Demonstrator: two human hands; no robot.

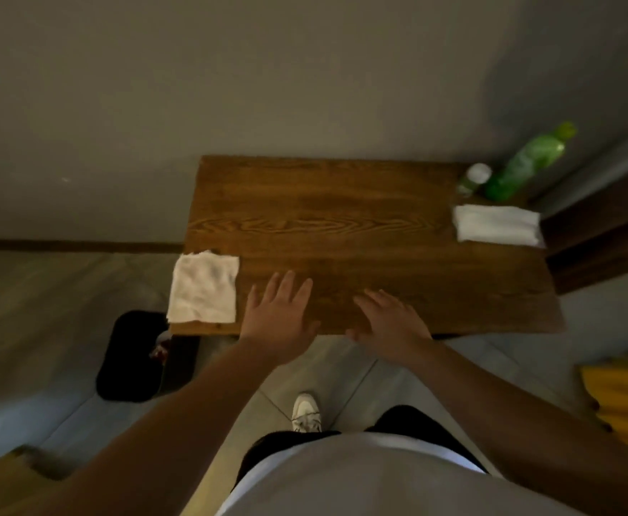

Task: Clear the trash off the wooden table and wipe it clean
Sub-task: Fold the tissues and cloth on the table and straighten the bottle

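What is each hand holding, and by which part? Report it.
Nothing is held. The left hand and right hand lie open and flat at the wooden table's near edge; the white cloth lies untouched beside the left.

head camera looks steeply down over table (pixel 342 217).

L hand (pixel 279 322), R hand (pixel 390 325); fingers splayed, palms down
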